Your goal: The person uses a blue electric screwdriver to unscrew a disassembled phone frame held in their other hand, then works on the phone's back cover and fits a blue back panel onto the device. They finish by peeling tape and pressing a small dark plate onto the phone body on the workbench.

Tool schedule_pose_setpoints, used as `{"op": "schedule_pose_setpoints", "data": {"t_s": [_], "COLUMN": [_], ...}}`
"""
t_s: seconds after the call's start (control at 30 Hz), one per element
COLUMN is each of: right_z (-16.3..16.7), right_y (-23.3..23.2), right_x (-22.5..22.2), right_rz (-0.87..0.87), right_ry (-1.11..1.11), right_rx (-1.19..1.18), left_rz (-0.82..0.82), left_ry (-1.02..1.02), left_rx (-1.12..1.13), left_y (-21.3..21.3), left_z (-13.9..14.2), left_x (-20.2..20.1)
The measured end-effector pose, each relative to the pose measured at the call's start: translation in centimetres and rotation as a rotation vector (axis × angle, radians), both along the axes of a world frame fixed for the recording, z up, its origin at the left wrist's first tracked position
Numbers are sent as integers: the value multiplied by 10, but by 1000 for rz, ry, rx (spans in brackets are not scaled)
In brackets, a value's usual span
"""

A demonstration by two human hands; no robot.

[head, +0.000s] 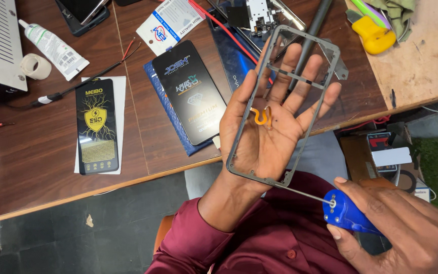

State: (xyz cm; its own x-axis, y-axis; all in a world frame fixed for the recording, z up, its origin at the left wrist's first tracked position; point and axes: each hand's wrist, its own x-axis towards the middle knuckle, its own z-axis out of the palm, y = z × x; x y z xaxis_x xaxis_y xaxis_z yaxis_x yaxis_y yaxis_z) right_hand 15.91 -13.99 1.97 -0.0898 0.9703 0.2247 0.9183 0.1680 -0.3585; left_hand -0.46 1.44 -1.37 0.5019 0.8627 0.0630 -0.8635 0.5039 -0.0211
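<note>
Dark brown wooden bench (36,152) carries two black rectangular screen-protector packages (96,127), a white glue tube (54,48) and a tape roll (35,66). Left hand (267,132) lies flat, palm up, fingers spread, supporting a grey metal phone mid-frame (239,172) with an orange flex ribbon (262,117) inside. Right hand (396,223) grips a blue-handled screwdriver (348,213), its tip at the frame's lower edge.

Dark maroon long-sleeved button-up shirt (280,238) worn, left sleeve cuff (191,231) seen bunched at the wrist, one round maroon shirt button (291,253) seen on the front placket, both hands left bare, no rings or watch.
</note>
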Motion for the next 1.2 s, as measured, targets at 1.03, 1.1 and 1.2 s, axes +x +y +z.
{"op": "schedule_pose_setpoints", "data": {"t_s": [1.03,1.1,1.2], "right_z": [-1,0,4], "right_y": [-3,-3,-1], "right_x": [5,2,-2], "right_rz": [5,-7,-33], "right_ry": [26,12,-1], "right_rx": [2,15,-21], "left_rz": [20,14,1], "left_ry": [6,-4,-19], "left_rx": [18,19,29], "left_y": [2,1,0], "left_z": [2,2,1], "left_x": [0,0,1]}}
